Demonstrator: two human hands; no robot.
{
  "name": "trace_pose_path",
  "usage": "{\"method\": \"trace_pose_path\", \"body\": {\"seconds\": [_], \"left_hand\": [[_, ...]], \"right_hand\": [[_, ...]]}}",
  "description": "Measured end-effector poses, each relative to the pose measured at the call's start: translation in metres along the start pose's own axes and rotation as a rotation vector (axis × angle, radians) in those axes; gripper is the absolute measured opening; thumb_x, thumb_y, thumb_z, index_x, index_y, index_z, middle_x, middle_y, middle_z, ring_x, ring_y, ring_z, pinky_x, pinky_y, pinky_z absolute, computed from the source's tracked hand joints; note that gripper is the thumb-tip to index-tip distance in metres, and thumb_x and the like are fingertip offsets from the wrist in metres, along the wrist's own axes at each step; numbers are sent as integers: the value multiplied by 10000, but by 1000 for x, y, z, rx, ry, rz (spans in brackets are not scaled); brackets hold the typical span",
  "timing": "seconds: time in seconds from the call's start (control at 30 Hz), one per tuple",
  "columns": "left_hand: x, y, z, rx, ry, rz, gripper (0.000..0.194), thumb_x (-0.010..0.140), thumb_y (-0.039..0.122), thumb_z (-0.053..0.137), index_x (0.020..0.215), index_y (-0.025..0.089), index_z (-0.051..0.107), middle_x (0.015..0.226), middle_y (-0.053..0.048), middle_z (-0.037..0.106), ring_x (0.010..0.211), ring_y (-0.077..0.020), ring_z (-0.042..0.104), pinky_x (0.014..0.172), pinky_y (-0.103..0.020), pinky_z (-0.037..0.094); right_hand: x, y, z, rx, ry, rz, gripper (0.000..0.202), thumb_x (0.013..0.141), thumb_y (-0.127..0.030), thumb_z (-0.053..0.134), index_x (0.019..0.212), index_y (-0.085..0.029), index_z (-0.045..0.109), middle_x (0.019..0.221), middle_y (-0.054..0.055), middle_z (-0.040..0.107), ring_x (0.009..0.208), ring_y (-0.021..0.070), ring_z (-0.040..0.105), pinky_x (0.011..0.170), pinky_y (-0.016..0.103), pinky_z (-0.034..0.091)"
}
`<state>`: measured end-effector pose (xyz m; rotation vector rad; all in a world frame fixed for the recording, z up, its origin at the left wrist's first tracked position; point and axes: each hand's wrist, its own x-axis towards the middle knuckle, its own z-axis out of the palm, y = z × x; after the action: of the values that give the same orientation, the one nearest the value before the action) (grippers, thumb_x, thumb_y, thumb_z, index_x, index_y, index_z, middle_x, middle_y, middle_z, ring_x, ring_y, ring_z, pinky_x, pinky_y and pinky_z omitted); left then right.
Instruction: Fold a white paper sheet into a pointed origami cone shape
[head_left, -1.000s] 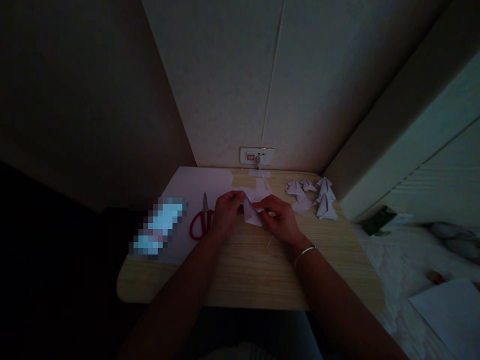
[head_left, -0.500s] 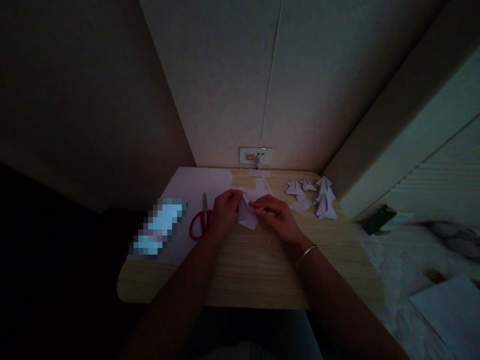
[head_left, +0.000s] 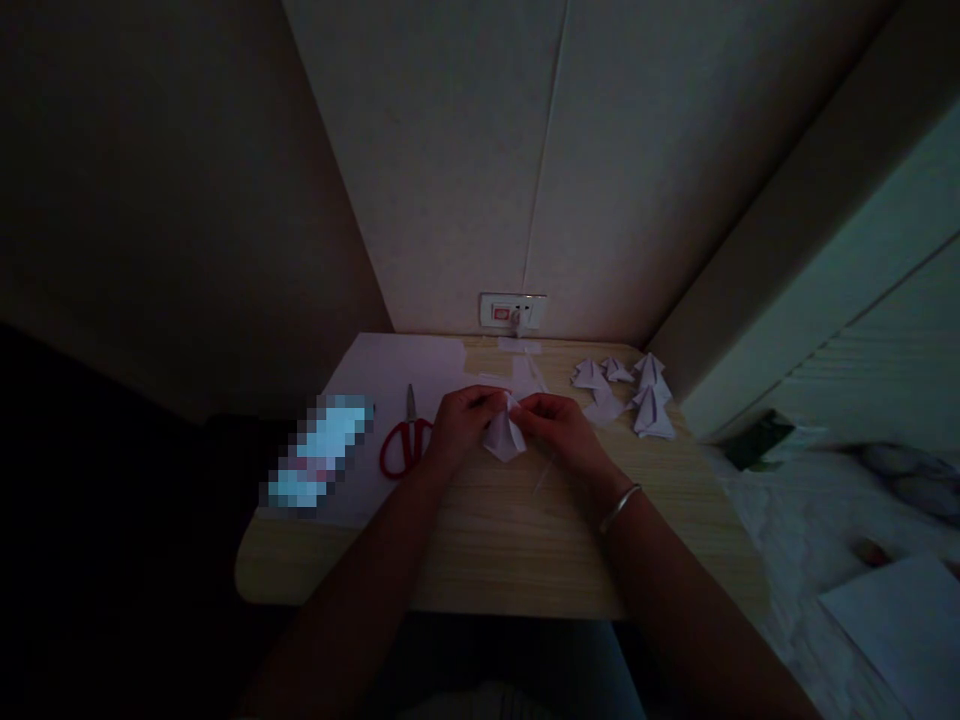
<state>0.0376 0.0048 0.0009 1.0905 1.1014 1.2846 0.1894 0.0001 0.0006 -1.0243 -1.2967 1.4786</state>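
Observation:
A small folded piece of white paper [head_left: 506, 435] is held upright between both hands over the middle of the wooden table [head_left: 525, 570]. My left hand [head_left: 466, 420] pinches its upper left side, and my right hand [head_left: 555, 425] pinches the upper right side. Pleats fan out downward from the pinched top. Red-handled scissors [head_left: 409, 440] lie just left of my left hand, on a large white sheet [head_left: 397, 360]. Several folded paper shapes [head_left: 651, 410] stand at the table's right rear.
A blurred, bright phone-like object [head_left: 322, 455] lies on the sheet at the left. Paper scraps [head_left: 529, 370] lie behind the hands. A wall socket [head_left: 513, 312] with a plug sits above the back edge. White bedding [head_left: 787, 520] is at the right.
Both hands have closed in around the paper, my left hand shifting right. The paper has moved slightly right and now looks gathered into pleats rather than flatter.

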Motion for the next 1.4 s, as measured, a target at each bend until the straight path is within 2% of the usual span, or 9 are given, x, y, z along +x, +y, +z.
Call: {"method": "trace_pose_path", "body": {"seconds": [0.1, 0.27, 0.6, 0.9, 1.13, 1.4], "left_hand": [[0, -1, 0, -12, 7, -47, 194, 613, 325, 729, 682, 147, 695, 614, -1, 652, 535, -103, 534, 534, -217, 419], [0, -2, 0, -11, -19, -97, 234, 614, 355, 720, 691, 138, 679, 623, -3, 645, 532, -108, 535, 526, -229, 424], [-2, -2, 1, 124, -40, -21, 205, 678, 338, 663, 690, 134, 675, 632, 7, 634, 557, -98, 516, 533, -212, 391], [0, -10, 1, 60, -43, -43, 208, 647, 334, 704, 717, 137, 704, 665, -4, 657, 570, -98, 526, 554, -216, 398], [-1, -9, 3, -83, -17, -103, 240, 600, 341, 743, 726, 140, 706, 663, -7, 660, 563, -98, 523, 555, -225, 399], [-5, -5, 5, -166, -20, -180, 229, 568, 319, 758, 680, 132, 686, 615, 3, 638, 535, -89, 510, 538, -216, 386]], "right_hand": [[1, 2, 0, -11, 1, 3, 244, 659, -376, 731, 648, -159, 619, 575, -37, 577, 506, 76, 458, 516, 218, 340], [1, 1, -2, -87, 20, 12, 281, 650, -398, 727, 630, -154, 590, 559, -40, 553, 491, 74, 434, 489, 218, 312], [3, 5, -4, -183, 20, 27, 310, 657, -432, 707, 633, -157, 564, 565, -35, 536, 493, 78, 414, 480, 227, 301], [3, 7, -6, -225, 30, 19, 314, 663, -441, 705, 634, -158, 573, 570, -30, 548, 495, 83, 426, 485, 231, 313], [1, 0, -2, 5, -1, 61, 301, 646, -437, 717, 647, -157, 606, 585, -26, 575, 521, 86, 469, 534, 235, 378], [1, 0, -2, -73, -14, 35, 318, 653, -444, 719, 638, -155, 588, 559, -31, 553, 502, 80, 441, 507, 230, 348]]}}
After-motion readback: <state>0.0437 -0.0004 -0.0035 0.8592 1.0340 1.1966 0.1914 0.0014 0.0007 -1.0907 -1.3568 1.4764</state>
